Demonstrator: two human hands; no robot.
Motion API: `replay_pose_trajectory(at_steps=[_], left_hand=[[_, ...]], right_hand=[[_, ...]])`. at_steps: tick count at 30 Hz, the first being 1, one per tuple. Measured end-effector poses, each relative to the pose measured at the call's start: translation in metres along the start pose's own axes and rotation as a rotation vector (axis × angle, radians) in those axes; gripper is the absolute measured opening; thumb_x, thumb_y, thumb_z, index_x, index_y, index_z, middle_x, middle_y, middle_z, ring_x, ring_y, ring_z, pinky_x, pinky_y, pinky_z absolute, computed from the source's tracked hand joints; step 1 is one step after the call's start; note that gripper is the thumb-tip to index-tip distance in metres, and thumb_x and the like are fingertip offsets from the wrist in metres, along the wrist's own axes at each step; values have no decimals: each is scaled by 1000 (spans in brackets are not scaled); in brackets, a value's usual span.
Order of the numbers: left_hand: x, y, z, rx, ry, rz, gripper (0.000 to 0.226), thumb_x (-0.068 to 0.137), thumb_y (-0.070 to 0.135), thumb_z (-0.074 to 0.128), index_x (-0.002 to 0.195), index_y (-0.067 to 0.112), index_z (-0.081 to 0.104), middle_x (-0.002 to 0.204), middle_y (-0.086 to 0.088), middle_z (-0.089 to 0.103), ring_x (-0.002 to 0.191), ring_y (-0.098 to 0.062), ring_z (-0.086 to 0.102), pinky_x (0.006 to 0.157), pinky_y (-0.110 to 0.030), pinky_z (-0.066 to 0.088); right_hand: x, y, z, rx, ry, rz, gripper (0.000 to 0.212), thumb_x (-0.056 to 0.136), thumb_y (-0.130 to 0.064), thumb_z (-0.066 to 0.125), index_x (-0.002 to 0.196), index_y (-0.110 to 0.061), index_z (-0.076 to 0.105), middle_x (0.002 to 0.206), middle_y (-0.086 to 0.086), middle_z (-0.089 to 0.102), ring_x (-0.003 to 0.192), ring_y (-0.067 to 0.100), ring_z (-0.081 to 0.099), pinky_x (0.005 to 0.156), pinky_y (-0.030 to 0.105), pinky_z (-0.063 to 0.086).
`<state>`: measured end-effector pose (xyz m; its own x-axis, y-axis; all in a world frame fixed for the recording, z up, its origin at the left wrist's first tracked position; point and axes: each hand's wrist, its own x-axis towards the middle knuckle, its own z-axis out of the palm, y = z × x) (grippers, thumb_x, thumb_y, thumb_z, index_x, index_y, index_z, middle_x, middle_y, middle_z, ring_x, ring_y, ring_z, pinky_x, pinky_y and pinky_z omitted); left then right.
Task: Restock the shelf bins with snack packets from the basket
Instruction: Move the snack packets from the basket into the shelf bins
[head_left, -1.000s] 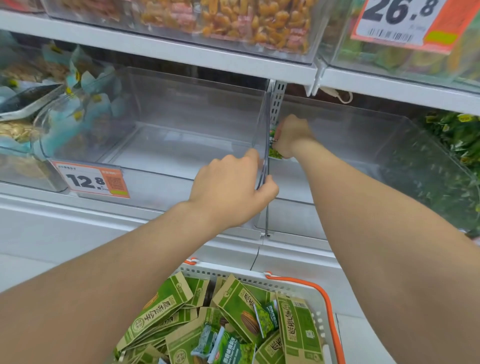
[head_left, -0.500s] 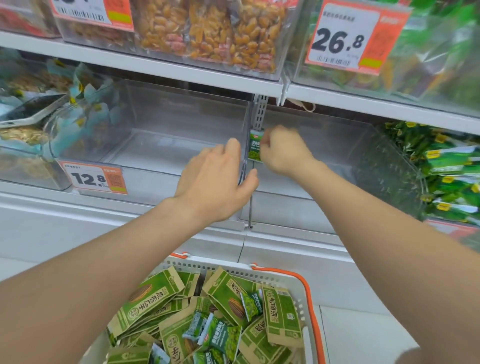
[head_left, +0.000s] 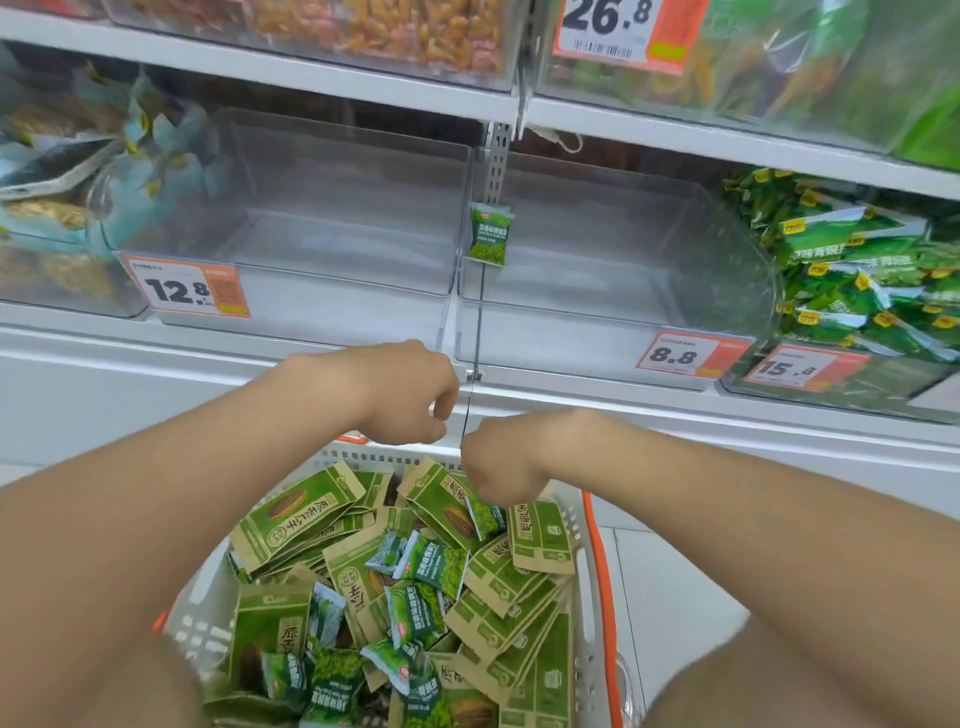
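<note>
A white basket (head_left: 586, 566) with an orange rim stands below me, full of tan-and-green pouches (head_left: 296, 514) and small green snack packets (head_left: 434, 564). My right hand (head_left: 501, 465) reaches down into its far end, and its fingers pinch one small green packet (head_left: 487, 519). Beside it, my left hand (head_left: 410, 395) hovers over the basket's far rim, loosely curled and holding nothing. On the shelf, two clear bins stand empty: the left bin (head_left: 332, 234) and the right bin (head_left: 613, 249). Another small green packet (head_left: 489, 234) hangs at the divider between them.
Price tags 12.8 (head_left: 188, 287) and 8.8 (head_left: 680, 354) sit on the fronts of the two clear bins. To the right is a bin of green packets (head_left: 857, 280); to the left, a bin of pale blue packets (head_left: 78, 171). The shelf above holds filled bins (head_left: 395, 31).
Both hands have come down from the shelf divider to the basket. My right hand let go of the small green packet at the divider and now pinches a packet in the basket.
</note>
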<state>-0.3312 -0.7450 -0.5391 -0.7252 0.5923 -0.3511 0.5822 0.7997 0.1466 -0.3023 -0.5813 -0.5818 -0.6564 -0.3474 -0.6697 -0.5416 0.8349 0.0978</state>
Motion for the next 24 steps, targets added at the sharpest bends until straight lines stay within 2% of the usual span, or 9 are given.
replay_pose_trajectory(at_steps=[3,5,7,9,11,14,17,21,24], left_hand=[[2,6,14,57,-128,40,25,103,39,56,124,28,63,86,18,46,113,-23,60,90,-37,52],[4,8,23,102,-202,34,29,103,38,54,128,26,62,91,14,51,115,-25,60,94,-40,53],[6,10,29,142,-262,17,32,104,38,52,132,24,61,110,4,62,117,-27,61,96,-41,53],[7,12,28,166,-285,0,38,106,39,51,141,26,56,132,-2,60,117,-27,59,94,-37,51],[7,12,24,162,-280,-13,40,108,38,49,146,27,51,141,-3,54,114,-25,57,91,-34,46],[9,8,19,158,-236,0,40,108,38,48,146,26,52,141,-2,56,123,-25,56,91,-34,45],[9,4,15,167,-228,-4,38,110,33,46,148,28,49,140,-3,55,121,-26,57,89,-35,45],[12,-1,15,161,-229,-29,43,109,21,45,152,31,45,143,-5,49,103,-25,53,84,-36,46],[12,-3,13,182,-225,-54,41,107,16,45,147,24,49,136,-8,55,107,-28,61,87,-40,53]], right_hand=[[24,-7,29,-156,-56,-8,23,101,-15,51,79,-12,53,82,4,56,68,22,55,60,35,52],[35,-9,44,-179,-23,6,7,103,-13,54,103,-10,60,97,6,59,70,19,54,52,31,44],[45,-9,58,-188,-27,-8,19,101,-7,56,120,-9,58,106,7,60,75,21,56,50,31,41],[54,-10,70,-192,-29,-59,28,98,-7,61,125,-9,54,96,4,57,75,22,55,49,31,38],[59,-12,77,-190,15,-94,34,97,-7,65,127,-10,51,94,4,55,75,21,53,54,32,40],[62,-13,82,-138,89,-124,33,97,-1,64,126,-8,51,102,8,58,82,25,53,64,38,41],[65,-13,82,-142,127,-134,28,95,0,65,118,-10,54,81,0,43,78,25,51,61,38,40],[68,-13,74,-207,135,-139,10,95,-3,65,100,-11,62,91,5,58,84,28,62,62,39,51],[67,-10,60,-85,174,-89,11,100,-18,66,94,-11,61,97,10,60,86,31,64,62,39,49]])
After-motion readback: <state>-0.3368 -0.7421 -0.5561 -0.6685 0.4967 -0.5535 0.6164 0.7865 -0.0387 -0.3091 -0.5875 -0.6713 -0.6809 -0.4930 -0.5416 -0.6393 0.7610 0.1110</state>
